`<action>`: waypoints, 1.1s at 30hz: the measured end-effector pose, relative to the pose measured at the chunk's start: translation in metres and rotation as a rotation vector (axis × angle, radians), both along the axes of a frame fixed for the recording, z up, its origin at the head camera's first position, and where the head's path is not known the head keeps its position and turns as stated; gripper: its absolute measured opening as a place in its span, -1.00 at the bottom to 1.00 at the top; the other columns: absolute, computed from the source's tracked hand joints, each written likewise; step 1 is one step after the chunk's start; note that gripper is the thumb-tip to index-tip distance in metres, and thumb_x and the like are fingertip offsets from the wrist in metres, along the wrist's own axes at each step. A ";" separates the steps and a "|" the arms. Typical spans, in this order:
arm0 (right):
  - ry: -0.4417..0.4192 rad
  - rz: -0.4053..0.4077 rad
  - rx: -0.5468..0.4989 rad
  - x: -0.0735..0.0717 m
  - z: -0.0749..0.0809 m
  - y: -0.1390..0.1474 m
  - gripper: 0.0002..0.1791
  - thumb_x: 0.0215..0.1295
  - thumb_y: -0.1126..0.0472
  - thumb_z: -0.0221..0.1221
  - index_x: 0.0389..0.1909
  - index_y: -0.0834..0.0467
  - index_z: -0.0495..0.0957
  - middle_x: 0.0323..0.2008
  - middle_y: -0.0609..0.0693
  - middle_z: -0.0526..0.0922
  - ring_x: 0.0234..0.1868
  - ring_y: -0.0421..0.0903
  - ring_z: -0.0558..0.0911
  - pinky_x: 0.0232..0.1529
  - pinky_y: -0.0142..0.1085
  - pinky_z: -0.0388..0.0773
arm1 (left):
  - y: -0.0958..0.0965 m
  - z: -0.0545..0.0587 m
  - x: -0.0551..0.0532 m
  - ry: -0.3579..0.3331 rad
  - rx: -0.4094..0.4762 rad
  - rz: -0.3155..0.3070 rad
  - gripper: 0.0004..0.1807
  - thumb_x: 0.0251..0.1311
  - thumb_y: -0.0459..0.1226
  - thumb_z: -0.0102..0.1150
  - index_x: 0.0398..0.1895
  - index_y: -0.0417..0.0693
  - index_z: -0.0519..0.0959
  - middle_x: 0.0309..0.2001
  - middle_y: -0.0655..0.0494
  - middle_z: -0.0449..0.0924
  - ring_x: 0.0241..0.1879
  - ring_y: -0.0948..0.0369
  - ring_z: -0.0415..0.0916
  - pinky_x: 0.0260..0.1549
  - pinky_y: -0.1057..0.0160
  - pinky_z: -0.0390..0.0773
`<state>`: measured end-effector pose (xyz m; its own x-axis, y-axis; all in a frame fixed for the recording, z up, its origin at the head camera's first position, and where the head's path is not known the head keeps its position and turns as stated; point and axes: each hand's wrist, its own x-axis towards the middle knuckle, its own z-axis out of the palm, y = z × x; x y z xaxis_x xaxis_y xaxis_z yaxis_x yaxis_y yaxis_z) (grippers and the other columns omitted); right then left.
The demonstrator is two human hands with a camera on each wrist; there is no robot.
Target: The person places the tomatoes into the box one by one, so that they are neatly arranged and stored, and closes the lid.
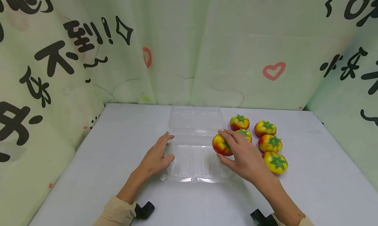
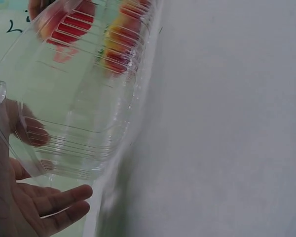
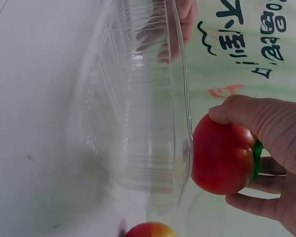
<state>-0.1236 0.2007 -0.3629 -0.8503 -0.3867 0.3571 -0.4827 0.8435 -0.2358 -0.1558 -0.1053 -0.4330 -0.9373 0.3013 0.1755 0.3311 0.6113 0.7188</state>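
My right hand (image 1: pixel 243 157) grips a red and yellow tomato (image 1: pixel 220 145) with a green star-shaped top, thumb on one side and fingers on the other. In the right wrist view that tomato (image 3: pixel 222 158) is right at the rim of a clear plastic clamshell box (image 3: pixel 138 118). The box (image 1: pixel 192 163) lies with its lid (image 1: pixel 195 119) folded back, away from me. At its left side, my left hand (image 1: pixel 155 158) rests with fingers extended and thumb over the rim. The left wrist view shows the fingers (image 2: pixel 64 202) outside the box wall.
Several more tomatoes stand right of the box: one at the back (image 1: pixel 239 123), one partly behind my right hand (image 1: pixel 247 136), and a column ending with the nearest tomato (image 1: pixel 275 163). A white table (image 1: pixel 118 134) carries everything. Printed green curtains (image 1: pixel 177 71) enclose its back and sides.
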 end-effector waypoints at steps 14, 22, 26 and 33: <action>-0.064 0.045 -0.051 -0.013 -0.008 -0.034 -0.19 0.12 0.02 0.48 0.41 0.06 0.44 0.26 0.09 0.55 0.24 0.09 0.53 0.18 0.02 0.62 | 0.004 -0.003 -0.001 0.027 0.058 0.010 -0.25 0.05 -0.32 0.09 0.44 -0.13 0.36 0.55 -0.17 0.18 0.19 -0.08 0.57 0.15 -0.15 0.59; -0.104 0.080 -0.097 -0.019 -0.015 -0.045 -0.25 0.14 0.03 0.47 0.36 0.09 0.46 0.26 0.10 0.55 0.26 0.08 0.53 0.17 -0.03 0.63 | 0.006 -0.001 -0.001 0.064 0.021 0.037 -0.26 0.04 -0.28 0.18 0.42 -0.10 0.42 0.57 -0.11 0.17 0.17 -0.07 0.60 0.12 -0.13 0.62; -0.153 0.081 -0.128 -0.021 -0.017 -0.053 -0.25 0.12 0.05 0.48 0.34 0.11 0.46 0.26 0.09 0.55 0.24 0.08 0.55 0.17 -0.02 0.64 | 0.006 -0.001 -0.001 0.089 0.023 0.034 -0.29 0.05 -0.30 0.20 0.39 -0.14 0.45 0.55 -0.13 0.21 0.15 -0.09 0.60 0.12 -0.14 0.62; -0.218 0.079 -0.150 -0.025 -0.022 -0.066 -0.24 0.16 0.03 0.45 0.35 0.14 0.42 0.25 0.09 0.55 0.20 0.05 0.58 0.13 -0.05 0.66 | 0.006 -0.002 0.000 0.116 0.044 0.023 -0.32 0.05 -0.31 0.23 0.35 -0.20 0.49 0.52 -0.18 0.26 0.12 -0.12 0.62 0.11 -0.15 0.62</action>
